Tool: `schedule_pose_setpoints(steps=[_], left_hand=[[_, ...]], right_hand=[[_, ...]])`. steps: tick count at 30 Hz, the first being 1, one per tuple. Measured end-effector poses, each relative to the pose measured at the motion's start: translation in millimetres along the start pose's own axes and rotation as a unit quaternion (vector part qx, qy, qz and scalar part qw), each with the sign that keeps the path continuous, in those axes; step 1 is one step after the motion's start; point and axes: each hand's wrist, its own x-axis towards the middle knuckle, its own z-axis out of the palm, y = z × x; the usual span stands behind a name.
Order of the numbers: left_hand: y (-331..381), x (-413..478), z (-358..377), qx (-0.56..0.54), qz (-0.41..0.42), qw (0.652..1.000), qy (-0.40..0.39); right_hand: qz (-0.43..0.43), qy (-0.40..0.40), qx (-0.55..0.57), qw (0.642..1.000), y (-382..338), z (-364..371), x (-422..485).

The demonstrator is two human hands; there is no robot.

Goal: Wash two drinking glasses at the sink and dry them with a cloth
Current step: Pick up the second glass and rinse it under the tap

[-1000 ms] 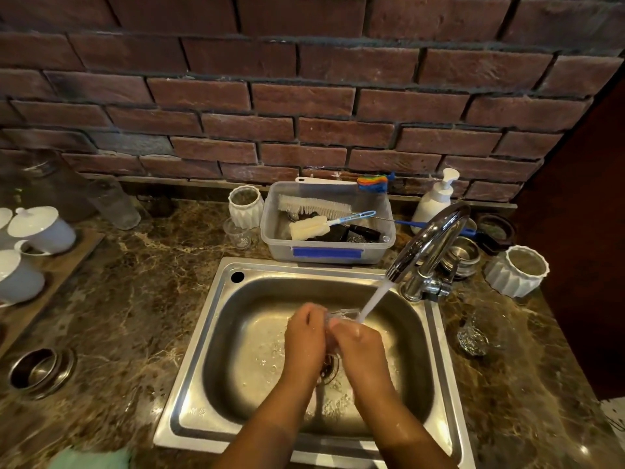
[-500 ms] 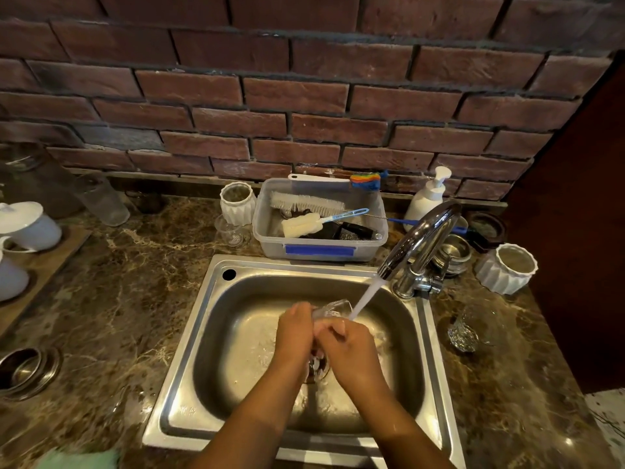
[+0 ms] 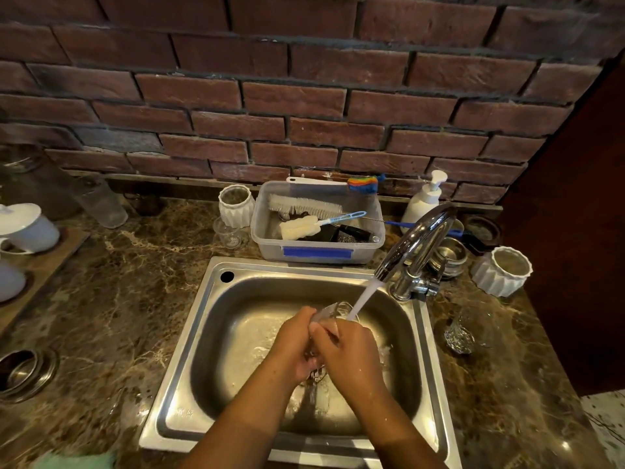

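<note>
Over the steel sink (image 3: 216,316) both of my hands wrap one clear drinking glass (image 3: 334,310). Its rim pokes out above my fingers, right under the running stream from the chrome tap (image 3: 414,245). My left hand (image 3: 292,343) grips the glass from the left, my right hand (image 3: 348,350) from the right, and they hide most of its body. A second clear glass (image 3: 465,330) stands on the marble counter right of the sink. A green cloth (image 3: 76,461) shows at the bottom left edge.
Behind the sink sits a plastic tub (image 3: 318,253) of brushes, with a soap pump (image 3: 422,201), white ribbed cups (image 3: 502,270) (image 3: 236,206) and a small glass (image 3: 230,233) nearby. White lidded pots (image 3: 23,228) stand on a wooden board at left; a steel ring (image 3: 27,372) lies front left.
The camera has shifted slightly. Both hands stay around the glass under the stream, with its rim now showing a little more above my fingers.
</note>
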Motion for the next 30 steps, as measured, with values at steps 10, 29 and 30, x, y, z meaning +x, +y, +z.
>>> schedule_pose_setpoints(steps=[10,29,30], left_hand=[[-14.6,8.7,-3.1,0.196,0.249,0.947,0.051],[3.5,-1.5,0.9,0.054,-0.024,0.998,0.01],[4.6,-4.6,-0.8,0.013,-0.051,0.999,0.002]], right_hand=[[0.151,0.001,0.278,0.948,-5.6,-7.4,0.9],[-0.019,-0.022,0.038,0.999,4.4,-3.9,-2.7],[-0.072,-0.02,-0.006,0.997,9.3,-3.6,-3.1]])
